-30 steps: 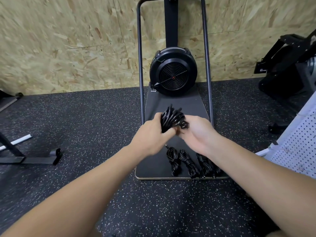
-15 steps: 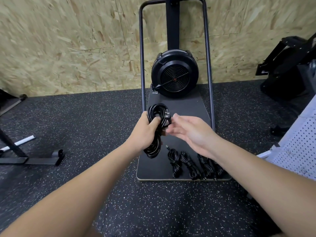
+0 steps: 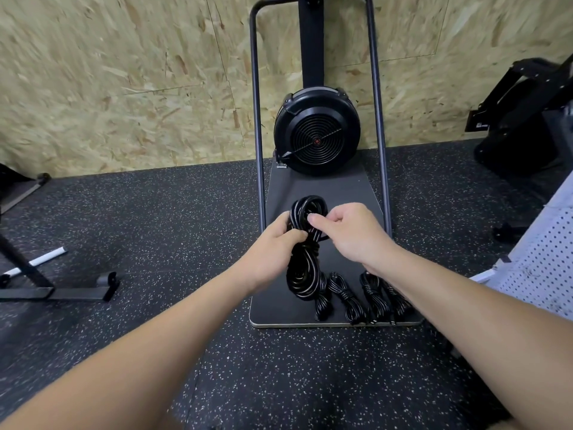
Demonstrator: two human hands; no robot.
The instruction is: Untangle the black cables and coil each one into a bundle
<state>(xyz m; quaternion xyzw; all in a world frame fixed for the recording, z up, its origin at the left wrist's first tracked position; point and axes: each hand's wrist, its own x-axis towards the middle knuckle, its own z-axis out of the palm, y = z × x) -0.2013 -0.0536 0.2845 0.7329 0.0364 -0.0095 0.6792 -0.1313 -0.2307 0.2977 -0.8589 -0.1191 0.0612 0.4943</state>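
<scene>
A coiled black cable bundle hangs upright above the black platform. My left hand grips it round its waist, with loops showing above and below the fist. My right hand has its fingers curled and pinches the upper loop of that bundle. Several finished black cable bundles lie side by side along the platform's near edge; my right forearm hides part of the rightmost one.
A black fan machine with a tall metal frame stands at the back of the platform against an OSB wall. A metal stand foot lies left on the speckled rubber floor. Dark equipment and a white perforated panel stand right.
The bundle swung from a tight bunch held by both hands to hanging upright in my left hand. My right hand opened briefly, then closed on the upper loop.
</scene>
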